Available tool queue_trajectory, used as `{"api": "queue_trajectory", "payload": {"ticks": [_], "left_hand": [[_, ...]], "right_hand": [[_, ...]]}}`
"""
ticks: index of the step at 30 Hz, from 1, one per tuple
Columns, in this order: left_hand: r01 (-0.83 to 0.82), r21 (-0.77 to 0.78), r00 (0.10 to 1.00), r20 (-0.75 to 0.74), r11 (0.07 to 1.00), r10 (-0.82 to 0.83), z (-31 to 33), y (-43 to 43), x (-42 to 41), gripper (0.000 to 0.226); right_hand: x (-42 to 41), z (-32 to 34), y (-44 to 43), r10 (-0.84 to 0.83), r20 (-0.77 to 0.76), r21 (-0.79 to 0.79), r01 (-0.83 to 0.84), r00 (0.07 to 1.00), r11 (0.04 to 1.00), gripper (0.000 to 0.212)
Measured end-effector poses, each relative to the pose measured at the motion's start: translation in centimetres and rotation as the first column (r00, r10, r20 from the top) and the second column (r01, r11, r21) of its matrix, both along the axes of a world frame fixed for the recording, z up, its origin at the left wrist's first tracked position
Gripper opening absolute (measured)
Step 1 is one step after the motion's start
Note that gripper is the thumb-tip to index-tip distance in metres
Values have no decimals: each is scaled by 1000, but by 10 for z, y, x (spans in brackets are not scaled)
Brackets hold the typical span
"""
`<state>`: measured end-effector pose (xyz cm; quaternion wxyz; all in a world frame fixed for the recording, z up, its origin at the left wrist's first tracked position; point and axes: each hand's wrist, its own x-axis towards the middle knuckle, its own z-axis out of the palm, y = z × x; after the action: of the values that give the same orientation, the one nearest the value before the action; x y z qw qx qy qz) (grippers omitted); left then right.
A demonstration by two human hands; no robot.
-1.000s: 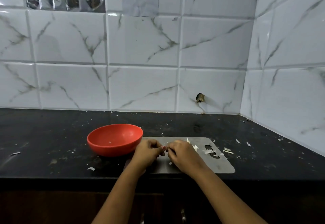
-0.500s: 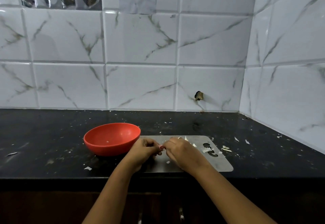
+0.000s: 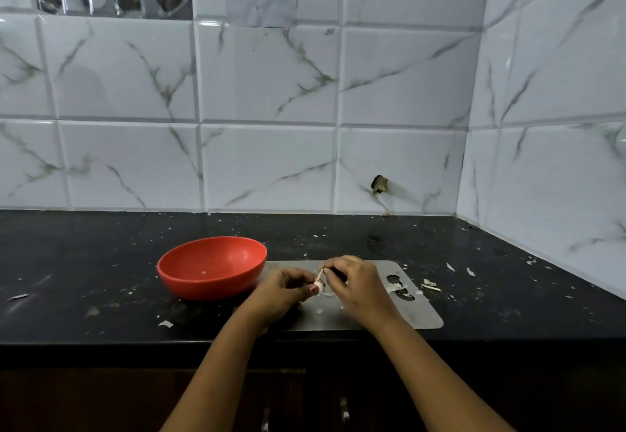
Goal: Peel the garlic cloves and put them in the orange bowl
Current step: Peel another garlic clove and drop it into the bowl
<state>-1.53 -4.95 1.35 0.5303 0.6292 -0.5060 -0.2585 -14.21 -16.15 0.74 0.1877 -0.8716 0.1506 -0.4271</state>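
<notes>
Both forearms reach forward over the near edge of the black countertop (image 3: 84, 262) and converge above the steel cutting board (image 3: 420, 309).

Left hand (image 3: 284, 291): knuckles up, fingers curled inward. Thumb and fingertips pinch the garlic clove (image 3: 317, 285), which sits between the two hands just above the board's left part.

Right hand (image 3: 359, 286): back of hand up, fingers bent. Its fingertips pinch a thin strip of skin (image 3: 320, 274) that rises from the clove.

The orange bowl (image 3: 203, 286) stands on the countertop just left of the board, close beside the left hand. It holds one small white fragment (image 3: 204, 272); whether this is clove or skin cannot be told. Peel scraps (image 3: 430, 285) lie by the board's right end.
</notes>
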Motion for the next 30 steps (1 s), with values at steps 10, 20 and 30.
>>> {"api": "queue_trajectory", "payload": {"ticks": [10,20,30], "left_hand": [[44,35,994,93,998,-48,2,-3,-10,10],[-149,-45,989,-8,988,149,4,-16,-17,13],[-180,-133,980,-113,975,165,-4,-28,-25,23]], "right_hand": [[-2,1,0,-33,81,35,30,996,999,14],[-10,0,-1,108,93,382,-136,990,914,43],[-9,1,-6,69,200,434,-152,977,888,24]]}}
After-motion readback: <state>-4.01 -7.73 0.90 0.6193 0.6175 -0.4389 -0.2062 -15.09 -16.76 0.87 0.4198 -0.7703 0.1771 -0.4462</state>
